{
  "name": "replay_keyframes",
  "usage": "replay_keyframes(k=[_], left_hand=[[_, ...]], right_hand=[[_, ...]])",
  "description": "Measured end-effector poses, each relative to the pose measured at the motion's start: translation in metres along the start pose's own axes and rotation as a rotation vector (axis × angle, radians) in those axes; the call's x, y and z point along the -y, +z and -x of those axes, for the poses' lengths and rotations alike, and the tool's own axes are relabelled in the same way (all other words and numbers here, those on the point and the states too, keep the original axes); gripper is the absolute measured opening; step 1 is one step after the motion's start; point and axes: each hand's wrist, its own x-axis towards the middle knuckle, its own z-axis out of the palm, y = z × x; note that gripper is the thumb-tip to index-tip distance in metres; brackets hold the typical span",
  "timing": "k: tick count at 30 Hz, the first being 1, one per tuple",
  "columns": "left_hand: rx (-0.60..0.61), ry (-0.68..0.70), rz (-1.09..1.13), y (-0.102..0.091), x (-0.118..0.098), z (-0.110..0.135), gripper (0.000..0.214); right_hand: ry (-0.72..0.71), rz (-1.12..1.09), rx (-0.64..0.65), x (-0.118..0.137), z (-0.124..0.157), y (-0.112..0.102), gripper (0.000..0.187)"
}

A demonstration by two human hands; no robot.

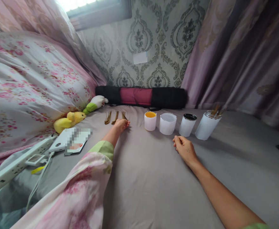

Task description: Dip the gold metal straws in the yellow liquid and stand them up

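Observation:
My left hand (pixel 121 125) reaches far forward on the grey sheet (pixel 149 178), its fingers curled onto the lower end of the rightmost of three small bundles of thin brown sticks (pixel 124 114). The other two bundles (pixel 112 117) lie just left of it. My right hand (pixel 184 148) rests on the sheet with its fingers loosely curled under and nothing visible in them. It lies just in front of a row of white cups: one with a yellow inside (pixel 150 121), a translucent one (pixel 167 123), one with a dark inside (pixel 187 125), and a jar (pixel 207 125) holding more sticks.
A black and red roll (pixel 141 96) lies against the patterned wall. A yellow plush toy (pixel 68 121) and a green-white one (pixel 95 104) sit by the floral quilt (pixel 30 86) at left. A phone (pixel 76 140), a charger and a power strip (pixel 15 165) lie at front left. Curtains hang at right.

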Motion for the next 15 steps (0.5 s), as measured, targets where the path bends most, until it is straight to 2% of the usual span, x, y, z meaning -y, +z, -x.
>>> replay_keyframes(k=[7, 15], left_hand=[[0.019, -0.017, 0.008, -0.002, 0.006, 0.010, 0.016], [0.056, 0.033, 0.071, 0.000, 0.016, 0.030, 0.016]], right_hand=[[0.001, 0.003, 0.010, 0.002, 0.001, -0.001, 0.038], [0.004, 0.013, 0.006, 0.003, 0.001, -0.001, 0.037]])
